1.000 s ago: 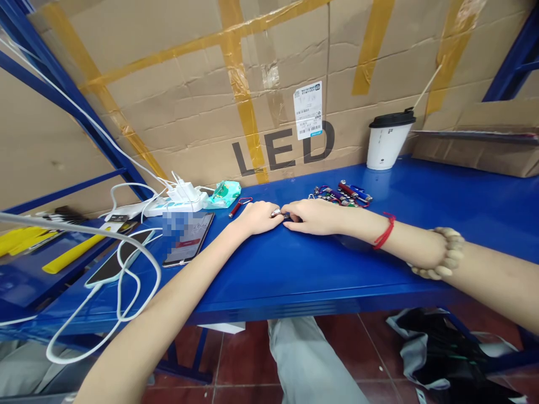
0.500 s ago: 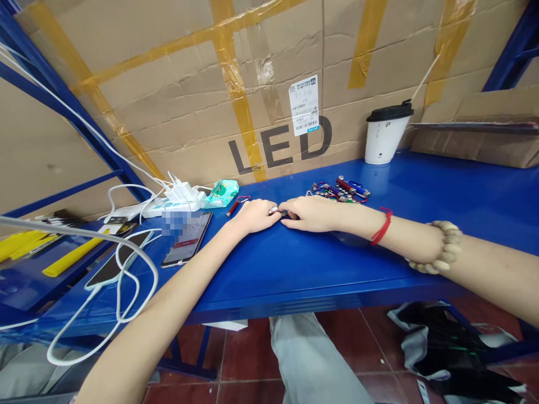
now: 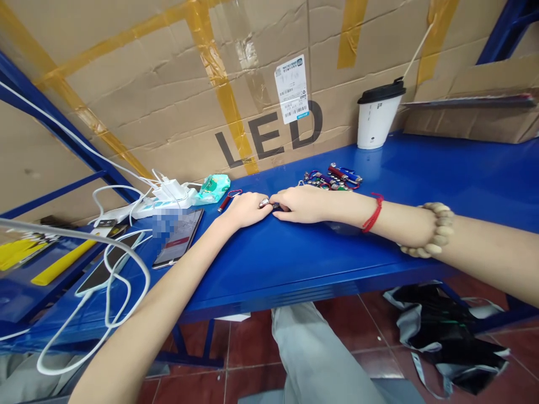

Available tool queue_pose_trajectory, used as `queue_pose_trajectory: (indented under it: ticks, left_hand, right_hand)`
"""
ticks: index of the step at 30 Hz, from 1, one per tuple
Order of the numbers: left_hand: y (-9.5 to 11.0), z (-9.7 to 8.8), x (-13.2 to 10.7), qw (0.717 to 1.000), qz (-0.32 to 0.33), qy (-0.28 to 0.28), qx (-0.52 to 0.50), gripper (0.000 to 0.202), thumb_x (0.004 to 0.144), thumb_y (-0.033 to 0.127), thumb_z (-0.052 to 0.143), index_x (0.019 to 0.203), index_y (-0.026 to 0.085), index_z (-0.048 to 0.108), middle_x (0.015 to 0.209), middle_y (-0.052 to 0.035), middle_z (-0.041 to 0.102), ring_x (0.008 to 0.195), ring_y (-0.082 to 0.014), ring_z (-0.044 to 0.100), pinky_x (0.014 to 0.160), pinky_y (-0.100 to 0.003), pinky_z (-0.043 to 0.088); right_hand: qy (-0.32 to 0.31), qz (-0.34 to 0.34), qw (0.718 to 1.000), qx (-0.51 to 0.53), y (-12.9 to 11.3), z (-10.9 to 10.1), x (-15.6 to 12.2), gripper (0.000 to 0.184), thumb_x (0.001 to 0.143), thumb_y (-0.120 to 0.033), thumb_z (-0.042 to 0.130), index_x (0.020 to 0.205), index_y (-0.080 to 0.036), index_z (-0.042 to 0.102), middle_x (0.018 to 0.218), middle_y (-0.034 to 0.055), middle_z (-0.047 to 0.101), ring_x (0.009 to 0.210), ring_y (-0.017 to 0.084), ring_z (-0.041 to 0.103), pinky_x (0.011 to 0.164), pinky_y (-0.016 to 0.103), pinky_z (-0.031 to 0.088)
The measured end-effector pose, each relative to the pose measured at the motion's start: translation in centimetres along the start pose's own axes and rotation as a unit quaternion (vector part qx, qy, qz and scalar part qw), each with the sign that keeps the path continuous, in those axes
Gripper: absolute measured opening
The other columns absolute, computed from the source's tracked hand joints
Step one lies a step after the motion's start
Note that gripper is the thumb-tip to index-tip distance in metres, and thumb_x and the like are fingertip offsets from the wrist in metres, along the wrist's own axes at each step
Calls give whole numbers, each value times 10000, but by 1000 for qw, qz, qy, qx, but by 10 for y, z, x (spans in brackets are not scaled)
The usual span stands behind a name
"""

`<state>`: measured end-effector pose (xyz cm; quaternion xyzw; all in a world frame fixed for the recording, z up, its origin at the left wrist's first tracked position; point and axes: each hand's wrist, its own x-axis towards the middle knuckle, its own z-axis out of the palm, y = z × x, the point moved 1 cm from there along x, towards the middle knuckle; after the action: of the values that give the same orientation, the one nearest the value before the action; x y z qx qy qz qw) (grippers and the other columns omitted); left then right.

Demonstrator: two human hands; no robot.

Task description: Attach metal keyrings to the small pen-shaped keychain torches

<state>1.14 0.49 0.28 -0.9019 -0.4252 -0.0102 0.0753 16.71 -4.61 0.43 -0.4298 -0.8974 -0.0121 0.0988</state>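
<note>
Blue counter [image 3: 252, 264], cardboard [image 3: 168, 101] behind; left hand [image 3: 249, 209] and right hand [image 3: 301, 205] both pinch a small shiny thing [image 3: 264, 202] between them, mostly hidden, long axis seemingly left-right, neither clearly nearer.

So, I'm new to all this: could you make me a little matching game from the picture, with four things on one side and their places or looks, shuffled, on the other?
Column one
1. Small metallic piece
2. Red tube with a clip
3. Cluster of small coloured tubes
4. Paper cup

Column two
A. Just beyond the right hand, on the blue table
B. White, with a black lid
C. At the fingers, where the two hands meet
D. Between the green packet and the left hand

Right pairs: 1-C, 2-D, 3-A, 4-B.
</note>
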Motion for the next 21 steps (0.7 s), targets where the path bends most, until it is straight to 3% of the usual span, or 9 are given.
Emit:
queue_pose_trajectory:
  ticks: [9,21]
  left_hand:
    - [1,0,0,1000,-4,6,5,326,807,341,334,754,187,616,827,-49,680,762,-201,606,644,-268,425]
    - [2,0,0,1000,-3,3,1,328,804,345,325,769,186,610,839,-42,678,760,-192,602,616,-261,407]
  right_hand:
    - [0,3,1000,0,-2,1,0,308,876,-323,437,1032,-110,597,1033,147,633,883,235,606,745,325,424]
    - [-10,-16,1000,11,2,-1,1,258,858,-305,455,962,-134,618,961,117,649,812,208,608,692,296,406]
